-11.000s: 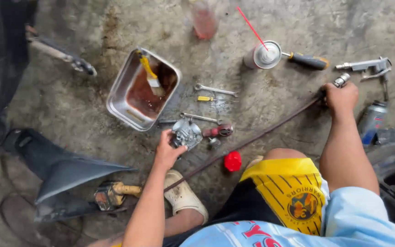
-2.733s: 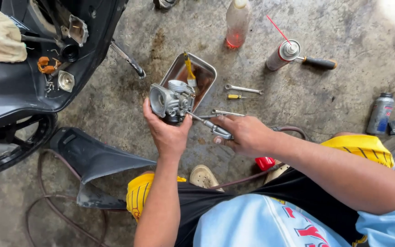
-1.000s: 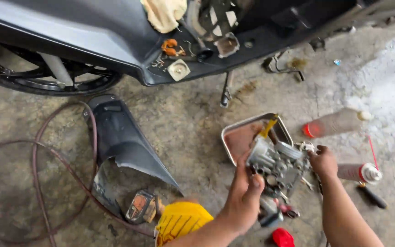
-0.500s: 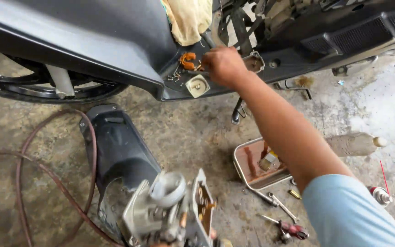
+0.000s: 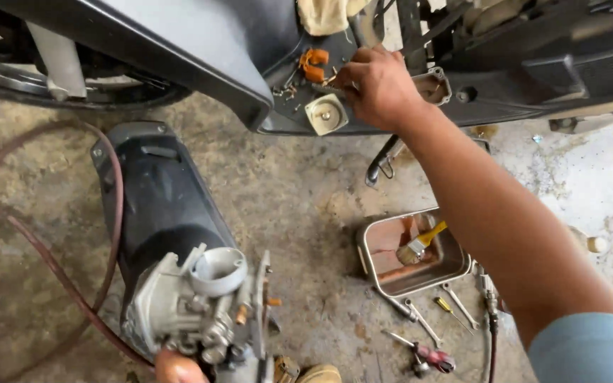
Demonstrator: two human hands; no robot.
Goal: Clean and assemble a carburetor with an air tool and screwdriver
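Note:
My left hand [image 5: 175, 369] shows only at the bottom edge, shut around the base of a grey metal carburetor [image 5: 207, 312] held low over the floor. My right hand [image 5: 377, 85] reaches up to the footboard of a dark scooter [image 5: 200, 50], fingers curled over small loose parts lying there. An orange part [image 5: 313, 64] and a round cream cap [image 5: 326, 115] lie just left of those fingers. A thin metal piece sticks out by the fingertips; whether it is pinched is hidden.
A metal tray [image 5: 370, 248] with reddish liquid and a yellow-handled brush [image 5: 420, 245] sits on the concrete. Wrenches [image 5: 416, 319], a small screwdriver [image 5: 445, 305] and red-handled pliers [image 5: 431, 354] lie beside it. A black body panel [image 5: 164, 191] and a reddish hose [image 5: 37, 248] lie left. A cloth [image 5: 328, 14] rests on the scooter.
My right hand let go of the carburetor, rose to the scooter's footboard and now sits over the small parts. My left hand brought the carburetor down and closer to me.

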